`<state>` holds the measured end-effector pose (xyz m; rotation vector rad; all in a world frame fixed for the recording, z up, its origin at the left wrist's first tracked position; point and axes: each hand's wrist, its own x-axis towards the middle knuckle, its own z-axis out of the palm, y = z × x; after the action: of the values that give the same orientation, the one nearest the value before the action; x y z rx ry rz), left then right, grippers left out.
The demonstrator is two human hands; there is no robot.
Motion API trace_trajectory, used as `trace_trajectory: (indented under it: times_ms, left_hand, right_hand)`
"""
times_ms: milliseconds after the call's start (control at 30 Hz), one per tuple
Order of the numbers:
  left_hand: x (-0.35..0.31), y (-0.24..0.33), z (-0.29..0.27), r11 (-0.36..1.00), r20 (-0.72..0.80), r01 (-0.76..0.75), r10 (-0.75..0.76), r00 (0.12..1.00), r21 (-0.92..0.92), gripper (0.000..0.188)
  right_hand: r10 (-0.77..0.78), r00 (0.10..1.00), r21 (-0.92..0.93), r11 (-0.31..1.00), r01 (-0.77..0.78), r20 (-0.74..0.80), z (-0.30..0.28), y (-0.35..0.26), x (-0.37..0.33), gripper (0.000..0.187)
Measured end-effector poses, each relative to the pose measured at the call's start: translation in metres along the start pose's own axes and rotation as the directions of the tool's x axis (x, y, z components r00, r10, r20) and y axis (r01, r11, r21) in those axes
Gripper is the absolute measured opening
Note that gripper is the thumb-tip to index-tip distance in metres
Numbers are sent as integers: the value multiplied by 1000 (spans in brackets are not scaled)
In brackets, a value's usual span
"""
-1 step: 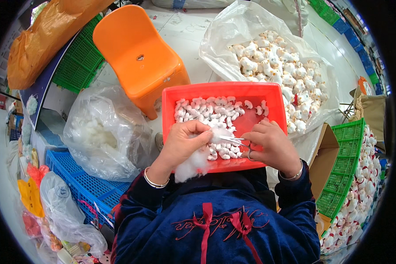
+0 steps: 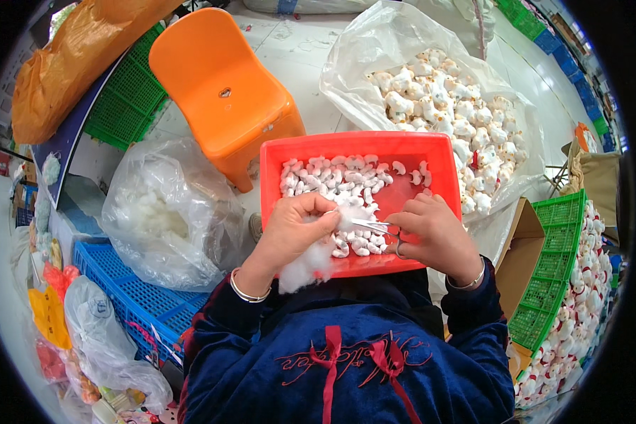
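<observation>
My left hand [image 2: 298,225] is closed in a pinch on white fibre stuffing [image 2: 307,268]; a loose wad of it hangs below the fingers. Whether a small fabric piece is also between the fingertips is hidden. My right hand [image 2: 431,233] grips metal ring-handled forceps [image 2: 372,225], one ring showing by the fingers. Their tips reach left into the tuft at my left fingertips. Both hands are over the near part of a red plastic tub [image 2: 357,143], where many small curved white stuffed pieces [image 2: 339,173] lie, mostly left and centre.
Behind the tub stands an orange chair [image 2: 222,85]. To the left, a clear bag of stuffing [image 2: 155,212] sits by a blue crate [image 2: 131,293]. A large clear bag [image 2: 353,63] of white plush pieces lies at far right; a green crate [image 2: 548,261] and cardboard box [image 2: 521,258] are nearer.
The hanging wad of stuffing has shifted very slightly left. Both hands keep the same hold and place.
</observation>
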<state>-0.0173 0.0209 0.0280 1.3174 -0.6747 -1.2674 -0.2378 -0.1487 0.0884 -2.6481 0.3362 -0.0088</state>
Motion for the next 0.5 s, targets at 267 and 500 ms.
trace_trajectory:
  times_ms: [267,500]
  left_hand:
    - [5,-12,-13,991,-77,-69,61,995,-112,5]
    - [0,-6,5,930,-89,-276,304,948,241,10]
  right_hand:
    - [35,999,8,999,-35,-22,-12,3,-11,51]
    - [18,997,-53,998,-22,-72,-11,-2,-6,50]
